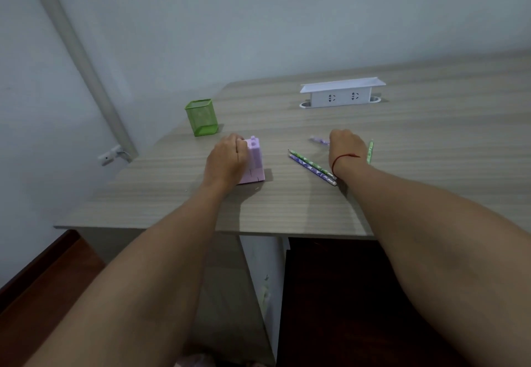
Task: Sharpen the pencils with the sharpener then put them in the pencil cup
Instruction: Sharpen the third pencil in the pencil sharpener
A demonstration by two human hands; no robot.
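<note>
Pencils point(311, 162) were seen lying loose on the worktop point(287, 208) right of the sharpener point(254, 162), which was clasped by the left hand point(227, 157), while the right hand point(346, 142) was closing on a purple pencil point(319, 139), its hold unclear, and the pencil cup point(201, 118) behind the sharpener looked empty.

White socket box point(342, 92) on desk point(287, 208)

I see through one wide-angle head camera, looking forward and down over the grey wood-grain counter point(287, 208), close above both outstretched forearms, facing the pale wall point(258, 21).
</note>
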